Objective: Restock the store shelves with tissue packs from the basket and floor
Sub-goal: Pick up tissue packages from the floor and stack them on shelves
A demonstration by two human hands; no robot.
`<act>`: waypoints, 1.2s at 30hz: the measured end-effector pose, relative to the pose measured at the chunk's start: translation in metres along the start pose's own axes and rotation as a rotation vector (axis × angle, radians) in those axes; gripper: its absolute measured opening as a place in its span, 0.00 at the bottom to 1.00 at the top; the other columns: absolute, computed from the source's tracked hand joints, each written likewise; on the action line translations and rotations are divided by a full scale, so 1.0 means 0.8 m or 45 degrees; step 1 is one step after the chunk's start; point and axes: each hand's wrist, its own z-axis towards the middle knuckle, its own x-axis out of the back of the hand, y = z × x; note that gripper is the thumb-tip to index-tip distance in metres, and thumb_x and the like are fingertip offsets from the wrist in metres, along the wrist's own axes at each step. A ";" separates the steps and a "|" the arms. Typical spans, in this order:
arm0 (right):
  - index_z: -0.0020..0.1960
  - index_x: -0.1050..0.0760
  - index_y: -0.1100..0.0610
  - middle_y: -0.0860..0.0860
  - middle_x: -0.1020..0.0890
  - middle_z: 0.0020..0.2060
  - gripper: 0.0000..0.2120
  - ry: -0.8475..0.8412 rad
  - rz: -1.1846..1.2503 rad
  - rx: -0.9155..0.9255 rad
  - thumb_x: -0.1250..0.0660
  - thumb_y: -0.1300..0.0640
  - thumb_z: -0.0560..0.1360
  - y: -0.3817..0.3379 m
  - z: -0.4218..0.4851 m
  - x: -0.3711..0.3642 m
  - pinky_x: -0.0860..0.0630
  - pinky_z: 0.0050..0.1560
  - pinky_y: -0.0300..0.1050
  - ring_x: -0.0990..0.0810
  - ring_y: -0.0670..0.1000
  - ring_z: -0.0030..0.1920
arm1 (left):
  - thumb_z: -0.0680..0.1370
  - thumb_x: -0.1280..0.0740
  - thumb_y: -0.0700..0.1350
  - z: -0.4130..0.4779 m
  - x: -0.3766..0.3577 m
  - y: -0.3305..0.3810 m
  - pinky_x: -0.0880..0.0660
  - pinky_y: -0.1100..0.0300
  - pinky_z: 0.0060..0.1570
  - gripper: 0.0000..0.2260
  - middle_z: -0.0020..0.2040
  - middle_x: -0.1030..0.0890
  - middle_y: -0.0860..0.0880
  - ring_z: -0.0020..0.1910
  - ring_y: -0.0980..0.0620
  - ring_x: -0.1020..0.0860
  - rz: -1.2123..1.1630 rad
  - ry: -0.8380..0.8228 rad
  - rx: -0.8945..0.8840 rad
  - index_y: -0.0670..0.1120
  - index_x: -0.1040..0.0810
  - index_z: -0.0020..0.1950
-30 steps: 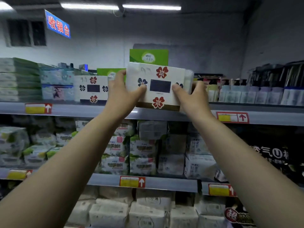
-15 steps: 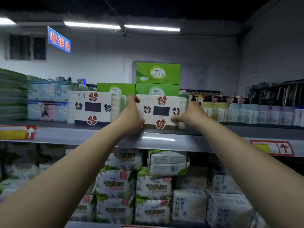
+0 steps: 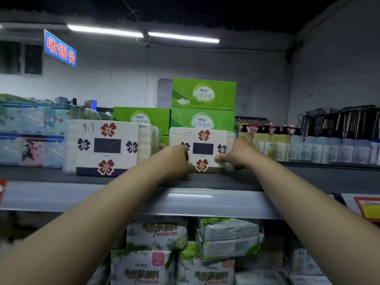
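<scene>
A white tissue pack printed with red and dark flowers stands upright on the top shelf, in front of the stacked green boxes. My left hand grips its left edge and my right hand grips its right edge, thumb on the front. A matching flower pack stands to the left on the same shelf, apart from the held one.
Cartoon-print packs fill the shelf's left end and pump bottles line its right. Green-and-white tissue packs crowd the shelf below. A blue sign hangs at upper left. The basket and floor are out of view.
Both hands have carried the flower pack from the air onto the top shelf and pushed it back toward the green boxes. The camera has tilted up.
</scene>
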 end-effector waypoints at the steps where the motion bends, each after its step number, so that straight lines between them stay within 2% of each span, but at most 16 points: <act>1: 0.58 0.26 0.63 0.57 0.19 0.52 0.28 0.007 0.013 -0.010 0.23 0.47 0.68 0.002 0.003 -0.002 0.31 0.42 0.41 0.25 0.53 0.44 | 0.78 0.34 0.50 0.004 -0.006 -0.003 0.30 0.53 0.65 0.16 0.61 0.21 0.39 0.68 0.39 0.30 -0.028 0.013 0.011 0.44 0.26 0.62; 3: 0.60 0.26 0.63 0.56 0.20 0.52 0.29 0.012 0.024 -0.027 0.23 0.45 0.68 0.006 0.006 -0.005 0.31 0.43 0.41 0.24 0.54 0.46 | 0.77 0.35 0.50 0.011 -0.015 -0.007 0.31 0.50 0.66 0.18 0.62 0.22 0.35 0.72 0.35 0.35 -0.049 0.030 0.020 0.43 0.28 0.63; 7: 0.61 0.27 0.64 0.55 0.22 0.50 0.30 0.028 -0.021 -0.049 0.24 0.45 0.69 0.003 0.005 -0.012 0.31 0.45 0.41 0.22 0.56 0.52 | 0.79 0.36 0.49 0.016 -0.018 -0.009 0.35 0.50 0.69 0.19 0.62 0.23 0.33 0.71 0.33 0.35 -0.011 0.016 0.025 0.40 0.29 0.66; 9: 0.62 0.27 0.63 0.55 0.20 0.54 0.30 0.035 -0.048 -0.026 0.25 0.44 0.70 -0.003 0.002 -0.011 0.29 0.46 0.41 0.22 0.55 0.53 | 0.80 0.37 0.49 0.013 -0.010 -0.005 0.39 0.49 0.72 0.19 0.61 0.22 0.36 0.70 0.34 0.34 0.010 0.003 0.011 0.39 0.29 0.67; 11: 0.70 0.35 0.64 0.58 0.23 0.63 0.36 0.042 -0.015 0.004 0.27 0.44 0.72 -0.007 -0.009 -0.003 0.27 0.54 0.45 0.23 0.57 0.60 | 0.80 0.37 0.49 0.005 0.002 0.000 0.37 0.51 0.71 0.19 0.63 0.23 0.38 0.67 0.37 0.29 0.007 -0.022 -0.013 0.39 0.29 0.67; 13: 0.75 0.46 0.64 0.60 0.28 0.68 0.39 0.076 0.022 0.054 0.31 0.45 0.76 -0.009 -0.031 0.010 0.30 0.60 0.47 0.27 0.59 0.66 | 0.81 0.38 0.50 -0.010 0.014 0.006 0.34 0.54 0.66 0.20 0.67 0.26 0.40 0.66 0.41 0.28 0.016 -0.068 -0.052 0.41 0.30 0.69; 15: 0.75 0.45 0.62 0.60 0.28 0.69 0.37 0.164 -0.001 0.175 0.34 0.43 0.77 -0.005 -0.058 0.024 0.31 0.59 0.47 0.28 0.60 0.67 | 0.82 0.39 0.54 -0.032 0.021 0.012 0.37 0.52 0.70 0.26 0.74 0.34 0.39 0.71 0.41 0.33 0.064 -0.086 -0.084 0.42 0.36 0.75; 17: 0.74 0.40 0.59 0.60 0.29 0.69 0.34 0.230 -0.108 0.305 0.35 0.42 0.77 0.007 -0.089 0.035 0.31 0.64 0.50 0.30 0.60 0.68 | 0.81 0.40 0.57 -0.058 0.021 0.022 0.43 0.47 0.75 0.31 0.79 0.46 0.39 0.76 0.39 0.41 0.111 -0.064 -0.130 0.44 0.45 0.79; 19: 0.75 0.39 0.58 0.59 0.32 0.72 0.33 0.245 -0.249 0.391 0.37 0.41 0.78 0.025 -0.127 0.043 0.35 0.70 0.52 0.34 0.60 0.71 | 0.81 0.41 0.59 -0.092 0.015 0.035 0.51 0.43 0.75 0.34 0.80 0.56 0.41 0.79 0.41 0.50 0.181 -0.012 -0.217 0.48 0.51 0.80; 22: 0.79 0.46 0.55 0.56 0.40 0.77 0.35 0.156 -0.442 0.409 0.41 0.38 0.79 0.057 -0.196 0.058 0.44 0.75 0.54 0.43 0.57 0.76 | 0.80 0.42 0.61 -0.145 -0.007 0.062 0.56 0.41 0.74 0.35 0.80 0.58 0.44 0.79 0.45 0.56 0.242 -0.007 -0.332 0.50 0.55 0.81; 25: 0.80 0.53 0.50 0.53 0.50 0.80 0.37 0.002 -0.595 0.336 0.46 0.35 0.79 0.101 -0.271 0.074 0.52 0.77 0.57 0.53 0.55 0.79 | 0.80 0.44 0.63 -0.199 -0.037 0.095 0.58 0.41 0.74 0.36 0.80 0.61 0.45 0.79 0.46 0.58 0.285 -0.125 -0.379 0.50 0.57 0.80; 28: 0.80 0.58 0.48 0.51 0.57 0.80 0.40 -0.135 -0.642 0.187 0.48 0.31 0.77 0.153 -0.350 0.088 0.56 0.76 0.58 0.59 0.54 0.79 | 0.79 0.46 0.65 -0.258 -0.068 0.131 0.60 0.41 0.74 0.36 0.80 0.62 0.46 0.79 0.47 0.60 0.283 -0.222 -0.430 0.51 0.58 0.80; 32: 0.80 0.62 0.46 0.52 0.59 0.79 0.41 -0.238 -0.699 -0.069 0.49 0.30 0.76 0.229 -0.450 0.105 0.57 0.77 0.59 0.61 0.55 0.79 | 0.79 0.48 0.67 -0.325 -0.116 0.182 0.60 0.40 0.73 0.37 0.80 0.63 0.47 0.79 0.46 0.61 0.291 -0.386 -0.566 0.52 0.59 0.80; 36: 0.80 0.61 0.48 0.53 0.60 0.79 0.41 -0.306 -0.691 -0.290 0.49 0.30 0.77 0.308 -0.547 0.123 0.58 0.77 0.58 0.62 0.55 0.79 | 0.80 0.49 0.66 -0.383 -0.177 0.241 0.63 0.41 0.73 0.36 0.79 0.65 0.47 0.78 0.47 0.63 0.254 -0.560 -0.744 0.52 0.62 0.80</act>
